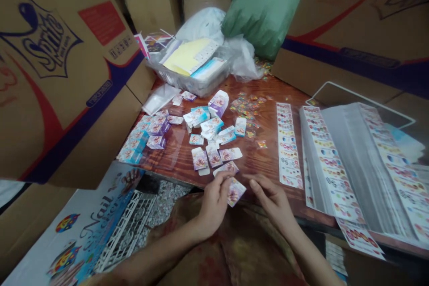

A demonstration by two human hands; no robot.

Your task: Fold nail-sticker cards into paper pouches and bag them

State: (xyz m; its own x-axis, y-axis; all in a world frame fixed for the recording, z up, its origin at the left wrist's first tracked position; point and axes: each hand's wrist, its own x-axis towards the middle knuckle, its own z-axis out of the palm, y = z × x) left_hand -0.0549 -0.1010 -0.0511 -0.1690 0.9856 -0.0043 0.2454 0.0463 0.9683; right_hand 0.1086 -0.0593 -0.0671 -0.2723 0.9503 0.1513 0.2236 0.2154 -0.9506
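Note:
My left hand (215,201) is closed on a small white-and-purple cardboard box (236,193), printed with a picture of a hand, at the table's front edge. Just right of it, my right hand (272,199) has its thumb and index finger stretched out, apart from the box, with nothing visible in them. Beyond my left hand lie several similar small boxes (199,159), some with flaps open. Further back are blue-and-white small boxes (212,126) and a heap of tiny clear packets with colourful bits (246,106).
Long printed sticker strips (288,145) and thick strip stacks (330,161) lie on the right. Rows of small boxes (136,143) stand at the left edge. A plastic basket (197,84) of papers sits behind. Large cartons (110,67) flank the wooden table (259,161).

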